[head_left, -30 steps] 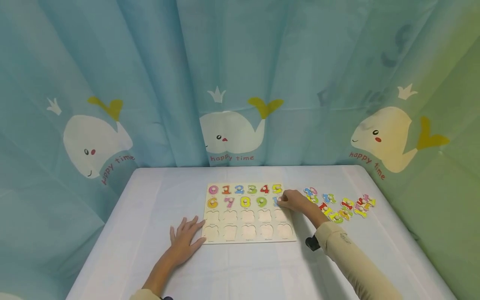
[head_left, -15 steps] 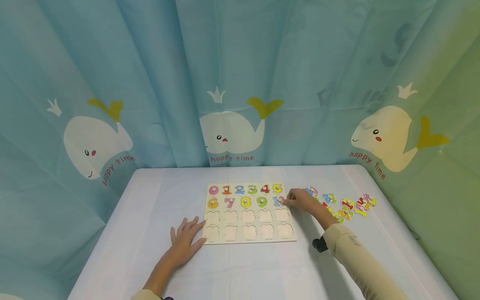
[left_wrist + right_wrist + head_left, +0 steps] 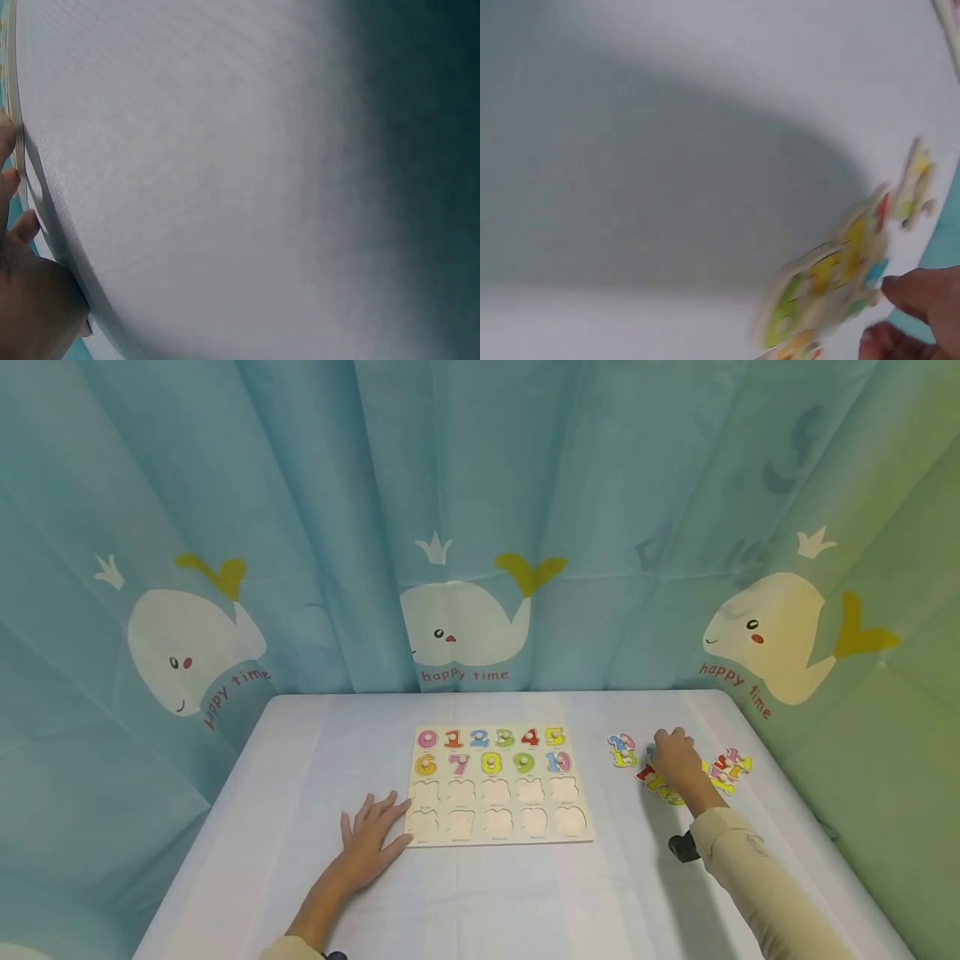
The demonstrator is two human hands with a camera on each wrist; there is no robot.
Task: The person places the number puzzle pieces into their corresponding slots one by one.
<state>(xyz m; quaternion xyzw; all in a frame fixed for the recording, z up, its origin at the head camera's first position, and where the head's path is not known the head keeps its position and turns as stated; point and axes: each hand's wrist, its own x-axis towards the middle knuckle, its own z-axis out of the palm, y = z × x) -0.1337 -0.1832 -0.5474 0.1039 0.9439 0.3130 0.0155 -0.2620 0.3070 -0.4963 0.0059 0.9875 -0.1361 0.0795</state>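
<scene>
A blue-green curtain (image 3: 480, 485) hung behind everything, "happy time" lettered in red under each whale; darker marks at upper right were too faint to read. The pale counter (image 3: 480, 902) ran out of view below. On it lay the number board (image 3: 477, 822), showing 0 to 5 above 6 to 10, over two rows of shaped hollows with captions too small to read. The right sleeve (image 3: 772, 885) bore an illegible mark. The left hand (image 3: 367, 843), fingers spread, touched the board's left edge. The right hand (image 3: 677, 760) bent its fingers over the loose number pieces (image 3: 663, 790), right of the board, hiding some; blur left it unclear whether it had hold of a blue one. Most of their numbers were hard to make out.
</scene>
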